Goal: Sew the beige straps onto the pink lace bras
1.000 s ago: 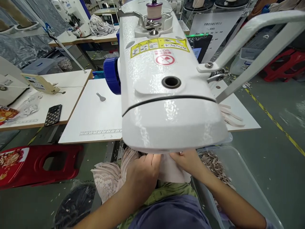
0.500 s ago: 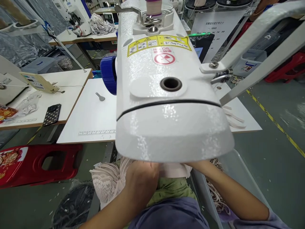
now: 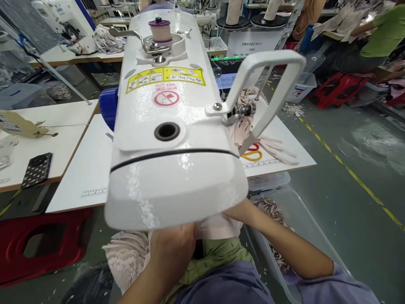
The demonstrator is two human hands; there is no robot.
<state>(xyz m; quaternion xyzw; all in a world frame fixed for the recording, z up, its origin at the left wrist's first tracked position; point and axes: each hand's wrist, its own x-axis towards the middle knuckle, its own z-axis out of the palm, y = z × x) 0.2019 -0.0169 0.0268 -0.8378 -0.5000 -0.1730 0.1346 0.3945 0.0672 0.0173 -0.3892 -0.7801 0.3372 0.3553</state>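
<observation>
A white sewing machine (image 3: pixel 177 190) fills the middle of the head view, its rounded front end hiding the work beneath. My left hand (image 3: pixel 175 245) is at its lower edge, back of the hand up and knuckles bent; the fingers are out of sight. Pale pink lace fabric (image 3: pixel 128 255) lies in gathered folds beside this hand, over my lap. More plain pink fabric (image 3: pixel 218 226) shows between my hands. My right hand (image 3: pixel 237 211) reaches in from the right against that fabric, with only its wrist side visible and its fingers covered by the machine.
Yellow- and red-handled scissors (image 3: pixel 253 155) and pink strips (image 3: pixel 278 150) lie on the white table (image 3: pixel 297 162) at right. Below stands a clear bin (image 3: pixel 311 223) with straps in it. A red stool (image 3: pixel 71 249) and a phone (image 3: pixel 37 169) are at left. Someone in green sits far right.
The view has swung right, so the machine appears further left and the scissors and a person in green have come into sight. Both hands remain under the machine's front end.
</observation>
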